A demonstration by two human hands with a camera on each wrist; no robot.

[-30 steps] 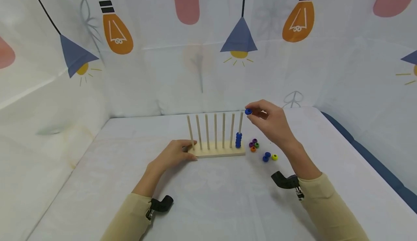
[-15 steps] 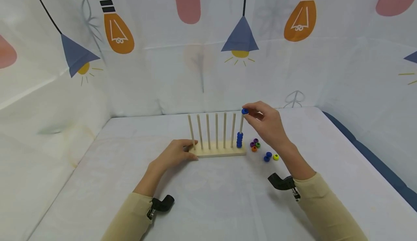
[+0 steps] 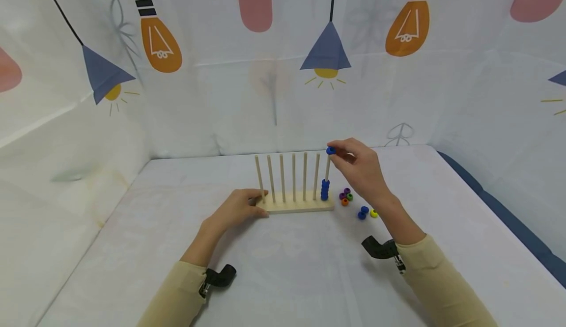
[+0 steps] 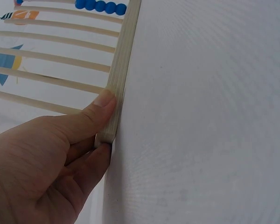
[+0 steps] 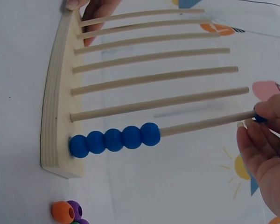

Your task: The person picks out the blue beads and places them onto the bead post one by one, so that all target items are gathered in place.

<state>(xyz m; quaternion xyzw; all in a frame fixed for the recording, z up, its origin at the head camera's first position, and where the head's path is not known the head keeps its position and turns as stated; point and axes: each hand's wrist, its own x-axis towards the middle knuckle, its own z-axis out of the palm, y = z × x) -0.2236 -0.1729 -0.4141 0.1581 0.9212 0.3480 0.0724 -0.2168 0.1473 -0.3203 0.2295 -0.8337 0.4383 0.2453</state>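
A wooden rack of upright pegs [image 3: 295, 207] stands on the table. My left hand [image 3: 236, 208] grips its left end, thumb on the front edge; the left wrist view shows the thumb and fingers pinching the base [image 4: 121, 70]. On the rightmost peg [image 5: 205, 123] sits a stack of blue beads [image 5: 113, 140] down at the base. My right hand [image 3: 360, 167] pinches another blue bead [image 3: 330, 150] at the top of that same peg. In the right wrist view this bead [image 5: 259, 115] is mostly covered by the fingers, at the peg's tip. The other pegs hold no beads.
Right of the rack lie purple, green and orange beads [image 3: 344, 202] in a small cluster. Nearer the right forearm are two blue beads [image 3: 362, 215] and a yellow bead [image 3: 374, 213]. A printed white cloth [image 3: 199, 111] hangs behind the table.
My right hand has moved left with the blue bead, from beside the rightmost peg onto its tip. The left hand has stayed on the rack's end.
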